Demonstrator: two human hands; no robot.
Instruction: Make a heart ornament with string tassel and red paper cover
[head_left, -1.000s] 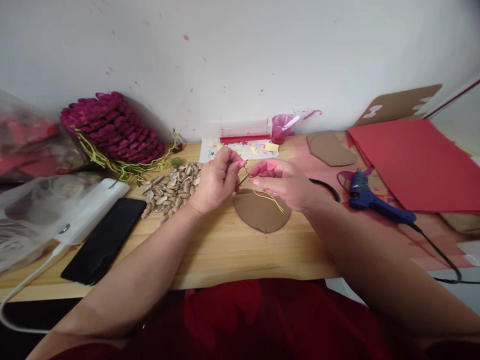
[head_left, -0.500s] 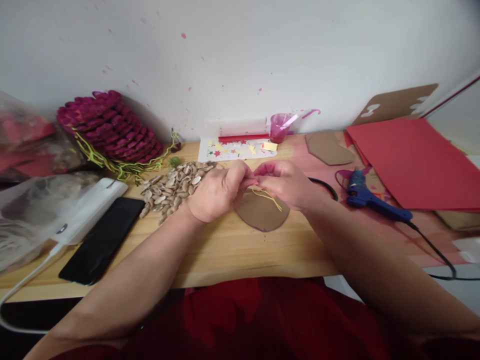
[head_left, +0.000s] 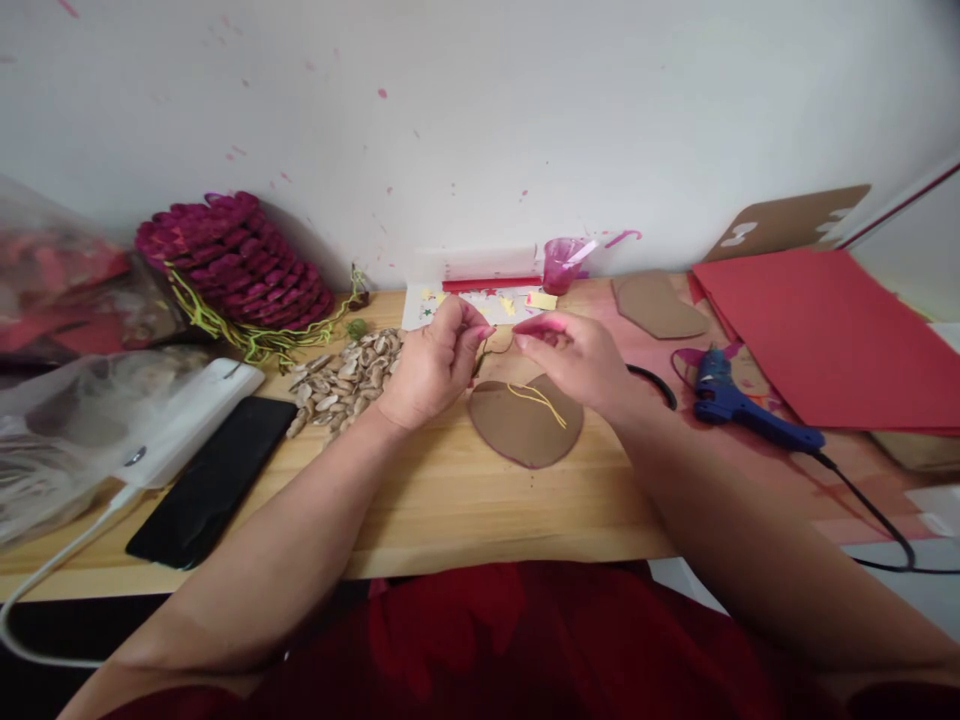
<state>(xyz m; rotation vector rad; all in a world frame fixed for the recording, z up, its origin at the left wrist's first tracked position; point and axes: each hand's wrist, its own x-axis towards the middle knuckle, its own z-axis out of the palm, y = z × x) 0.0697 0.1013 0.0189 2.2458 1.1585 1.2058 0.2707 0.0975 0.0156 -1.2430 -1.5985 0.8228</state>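
Note:
My left hand (head_left: 435, 360) and my right hand (head_left: 577, 358) hover close together over the wooden table (head_left: 465, 500), each pinching an end of a thin green-yellow thread (head_left: 491, 352) stretched between them. Directly below them lies a brown rounded cardboard piece (head_left: 525, 425) with a loose yellow thread (head_left: 538, 400) on it. A pile of pale seed shells (head_left: 345, 375) lies just left of my left hand.
A magenta scaled craft piece (head_left: 236, 260) with green strings stands back left. A black phone (head_left: 214, 475) and a white power bank (head_left: 180, 420) lie left. A blue glue gun (head_left: 739, 410) with its cord, red paper sheets (head_left: 832, 335), a pink cup (head_left: 562, 265) and a sticker sheet (head_left: 480, 300) sit right and back.
My hands were pressed together half a second ago; they have drawn apart and lifted slightly, with the thread pulled out between them.

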